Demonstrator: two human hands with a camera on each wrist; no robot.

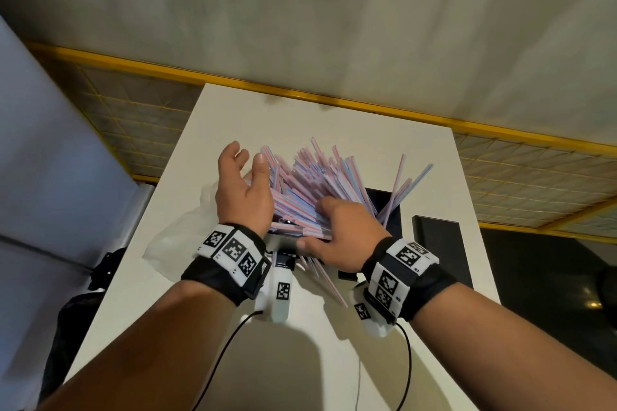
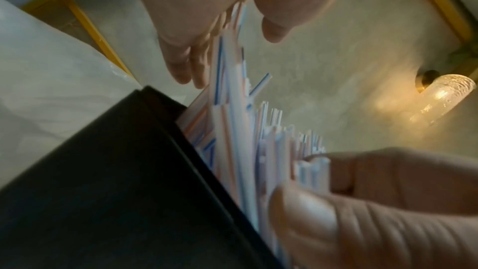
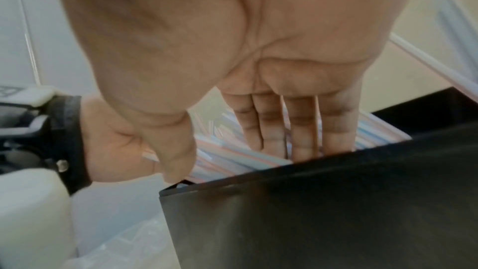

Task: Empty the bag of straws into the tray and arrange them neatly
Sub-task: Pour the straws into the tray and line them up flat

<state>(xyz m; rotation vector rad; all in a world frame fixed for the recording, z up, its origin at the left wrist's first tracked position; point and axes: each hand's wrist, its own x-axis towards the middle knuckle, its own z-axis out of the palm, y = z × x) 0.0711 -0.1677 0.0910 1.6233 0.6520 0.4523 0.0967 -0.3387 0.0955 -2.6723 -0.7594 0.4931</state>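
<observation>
1. Pink, blue and white striped straws (image 1: 310,183) lie in a loose, fanned heap in the black tray (image 1: 395,227); many ends stick out past its far rim at differing angles, and a few hang over the near rim onto the table (image 1: 334,110).
2. The right hand (image 1: 344,233) rests on the near end of the heap, fingers straight and close together, laid flat on the straws, thumb at the tray's near edge. The right wrist view shows the fingers (image 3: 284,130) extended down onto the straws (image 3: 232,159) just behind the tray wall (image 3: 310,212), gripping nothing.
3. The left hand (image 1: 242,190) stands on edge along the left side of the heap, palm towards the straws, fingers straight, thumb spread. In the left wrist view its fingers (image 2: 186,48) lie against the straws (image 2: 232,130), relaxed and unclosed.
4. A clear plastic bag (image 1: 180,237) lies crumpled on the table just left of the tray, partly under the left wrist.
5. A flat black panel (image 1: 440,247) lies on the table right of the tray.
6. Both wrists carry bands with black-and-white markers; cables trail towards the near edge.
</observation>
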